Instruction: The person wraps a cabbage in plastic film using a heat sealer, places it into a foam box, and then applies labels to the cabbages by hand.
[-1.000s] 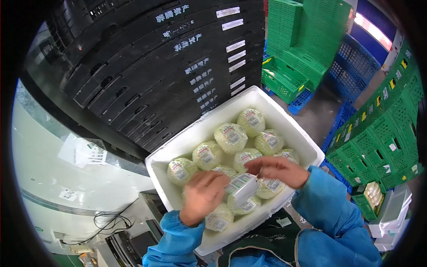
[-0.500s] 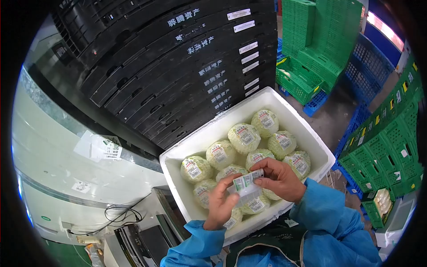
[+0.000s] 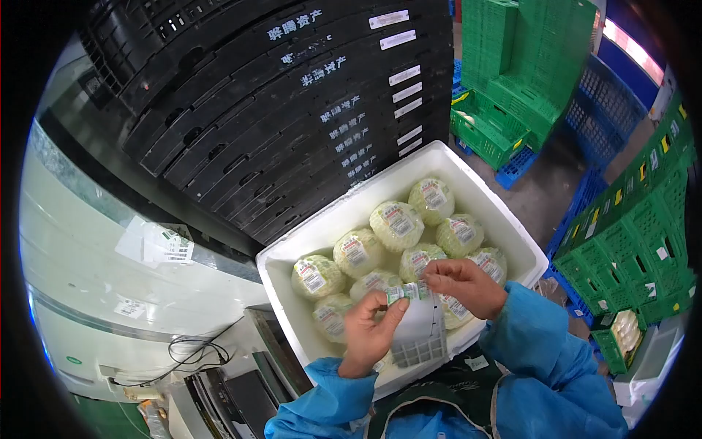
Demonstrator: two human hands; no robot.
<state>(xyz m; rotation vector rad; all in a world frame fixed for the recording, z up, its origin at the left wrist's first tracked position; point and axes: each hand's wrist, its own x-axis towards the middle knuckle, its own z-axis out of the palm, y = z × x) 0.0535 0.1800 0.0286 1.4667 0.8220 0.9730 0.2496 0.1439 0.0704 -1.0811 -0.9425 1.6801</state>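
Observation:
Both my hands are over a white foam box holding several pale green, round heads that look like cabbages, such as one [image 3: 396, 225] near the middle. Each has clear wrap and a printed label. My left hand [image 3: 371, 329] is closed, thumb and fingers pinching a strip of labels [image 3: 406, 293]. The strip's pale backing hangs below, over the box's near side. My right hand [image 3: 468, 287] is pinched at the strip's upper right end; its fingertips partly hide what lies between them.
The foam box's rim [image 3: 493, 186] borders a stack of black crates [image 3: 241, 139] behind it. Green crates [image 3: 629, 234] stand on the right, above blue pallets [image 3: 578, 212]. Cables [image 3: 197, 351] and a dark device [image 3: 248, 402] lie at lower left, beside a pale curved panel [image 3: 95, 241].
The label strip has tilted, and its backing now hangs down in fuller view. My right hand has moved slightly up, to the strip's end. The view has shifted a little.

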